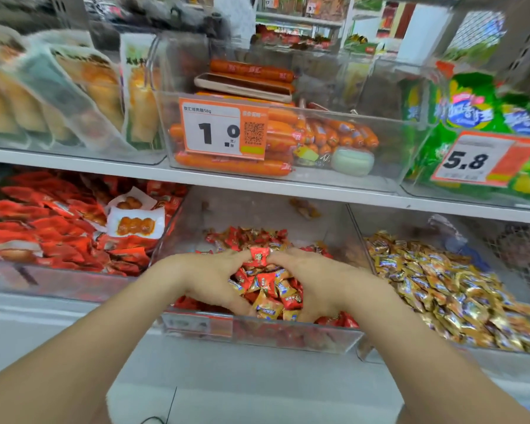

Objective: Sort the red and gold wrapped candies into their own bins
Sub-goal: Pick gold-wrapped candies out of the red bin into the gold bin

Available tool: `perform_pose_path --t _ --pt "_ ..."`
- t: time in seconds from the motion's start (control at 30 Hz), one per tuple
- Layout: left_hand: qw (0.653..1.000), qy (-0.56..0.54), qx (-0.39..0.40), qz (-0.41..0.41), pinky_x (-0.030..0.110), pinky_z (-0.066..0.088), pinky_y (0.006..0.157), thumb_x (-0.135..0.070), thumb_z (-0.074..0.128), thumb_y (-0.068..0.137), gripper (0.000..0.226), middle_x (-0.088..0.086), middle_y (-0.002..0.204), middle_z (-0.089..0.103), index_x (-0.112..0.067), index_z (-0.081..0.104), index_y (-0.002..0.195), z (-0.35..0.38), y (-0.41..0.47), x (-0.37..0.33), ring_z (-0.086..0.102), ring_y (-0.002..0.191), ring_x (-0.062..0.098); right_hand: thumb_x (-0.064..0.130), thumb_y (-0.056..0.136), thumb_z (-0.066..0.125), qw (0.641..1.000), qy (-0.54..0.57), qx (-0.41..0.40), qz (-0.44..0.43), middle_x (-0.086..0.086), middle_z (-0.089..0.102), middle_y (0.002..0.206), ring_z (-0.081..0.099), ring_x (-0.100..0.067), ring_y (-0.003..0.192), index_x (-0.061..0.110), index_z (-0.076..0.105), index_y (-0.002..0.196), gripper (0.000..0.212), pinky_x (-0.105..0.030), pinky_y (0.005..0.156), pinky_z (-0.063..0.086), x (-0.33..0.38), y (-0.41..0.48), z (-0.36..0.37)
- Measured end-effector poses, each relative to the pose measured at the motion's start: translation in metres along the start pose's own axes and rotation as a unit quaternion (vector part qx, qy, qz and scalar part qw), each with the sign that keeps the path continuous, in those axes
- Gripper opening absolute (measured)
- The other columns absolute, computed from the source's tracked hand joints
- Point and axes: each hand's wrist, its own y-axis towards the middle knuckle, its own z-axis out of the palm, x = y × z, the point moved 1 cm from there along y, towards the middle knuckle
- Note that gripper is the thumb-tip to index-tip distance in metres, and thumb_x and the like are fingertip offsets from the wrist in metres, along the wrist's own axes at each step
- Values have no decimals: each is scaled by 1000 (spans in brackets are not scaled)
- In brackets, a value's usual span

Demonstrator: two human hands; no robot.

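A clear middle bin (pixel 257 335) on the lower shelf holds red wrapped candies (pixel 245 237) with gold wrapped candies (pixel 268 306) mixed in among them. My left hand (pixel 210 276) and my right hand (pixel 315 280) are both in this bin, cupped round a mound of mixed candies, fingertips nearly meeting at the far side. A red candy (pixel 259 255) sits on top between the fingertips. To the right, another clear bin (pixel 364 353) is full of gold candies (pixel 447 289).
Left of the middle bin stands a bin of red snack packets (pixel 58 228). The white shelf (pixel 257 182) above carries bins of orange sausages (pixel 236 166) with a price tag, bread packs (pixel 58 96) and green bags (pixel 471 117). Pale floor lies below.
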Motion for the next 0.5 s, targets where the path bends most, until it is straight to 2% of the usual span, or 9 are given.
perform_pose_path --t 0.1,0.17,0.23,0.33,0.4,0.5 --pt "1000 20 0 -13 28 31 120 -62 85 72 128 -6 169 21 -29 5 165 6 13 -4 29 152 15 55 52 93 999 -26 17 18 2 45 133 50 -34 123 49 20 148 121 -54 104 50 0 15 8" --pt "999 19 -27 -34 37 39 117 -68 84 55 131 1 158 33 -25 14 157 16 24 1 38 144 25 65 47 90 998 -48 15 34 0 42 134 48 -38 120 43 18 147 125 -56 102 49 -2 23 13" --pt "994 48 -76 -56 51 41 112 -71 74 40 129 3 142 38 -25 16 146 23 36 8 42 135 37 73 42 87 996 -81 -17 41 -3 42 135 51 -40 118 40 20 146 127 -57 99 50 -6 32 15" --pt "982 107 -144 -51 58 44 105 -65 80 45 119 -1 126 40 -30 16 140 20 47 11 46 123 39 73 45 89 992 -86 -63 67 -5 44 142 55 -44 120 41 21 148 128 -56 98 54 -9 40 7" --pt "984 101 -138 -54 65 41 105 -64 88 52 118 -3 133 41 -36 20 145 12 42 9 41 128 37 70 47 92 994 -62 -57 72 -5 45 144 56 -42 126 46 18 151 129 -54 100 54 -11 41 -1" --pt "988 86 -116 -64 73 25 115 -69 89 56 124 -8 158 25 -45 20 155 1 28 17 25 143 37 58 46 98 997 -30 -28 61 -1 37 156 46 -35 140 58 12 154 139 -54 110 48 -15 34 -12"
